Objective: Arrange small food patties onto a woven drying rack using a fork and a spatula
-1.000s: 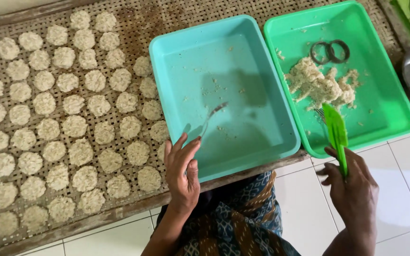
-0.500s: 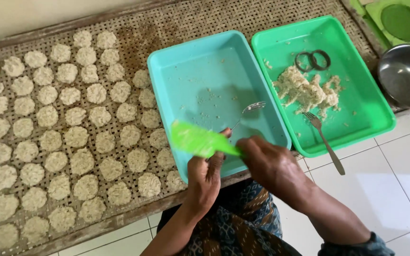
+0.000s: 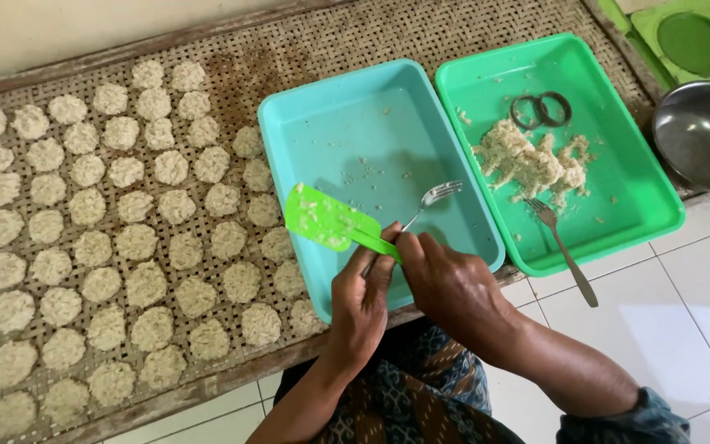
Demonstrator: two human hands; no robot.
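Bright green spatula, turquoise tray, green tray, pale beige patties, brown woven mat

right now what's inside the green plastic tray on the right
Inside the green plastic tray: a pale crumbly dough heap, two dark rings, and a metal fork overhanging its rim. Anything under the dough is hidden.

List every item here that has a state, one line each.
green spatula: bits stuck on it, gripped by right hand
fork: held in left hand
blue tray: only crumbs
green tray: holds a dough pile
second fork: resting on the tray rim
metal bowl: empty
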